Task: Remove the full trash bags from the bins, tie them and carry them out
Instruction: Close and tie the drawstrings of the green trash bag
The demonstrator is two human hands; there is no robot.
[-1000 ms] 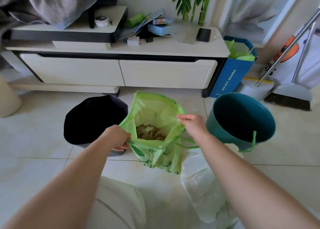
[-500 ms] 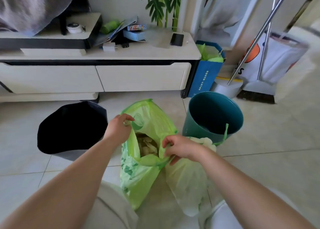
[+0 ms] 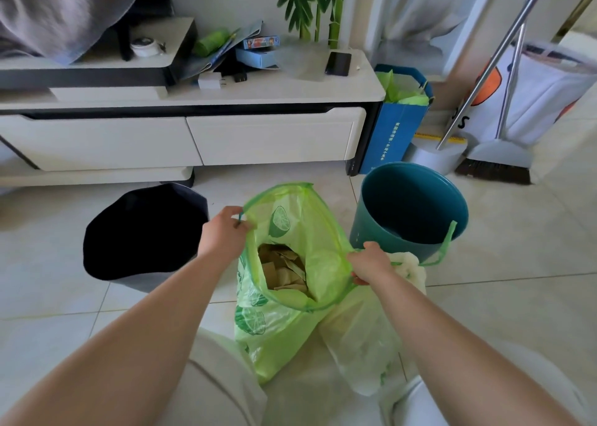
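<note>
**Green bag out of its bin, mouth held wide, tying next**

The green trash bag (image 3: 284, 296) stands on the floor just left of the teal bin (image 3: 408, 209), which looks empty. Cardboard scraps show inside the bag. The left hand (image 3: 223, 232) is closed on the drawstring rim on the side away from the teal bin; the right hand (image 3: 371, 264) is closed on the rim on the side nearest it, with a green drawstring loop (image 3: 447, 243) trailing toward the bin's wall. A paler bag (image 3: 365, 335) lies touching the green one, in front of the teal bin. A black-lined bin (image 3: 145, 232) sits farther left. The step in hand appears to be closing the bag; next, the drawstrings likely need pulling taut and knotting.
</note>
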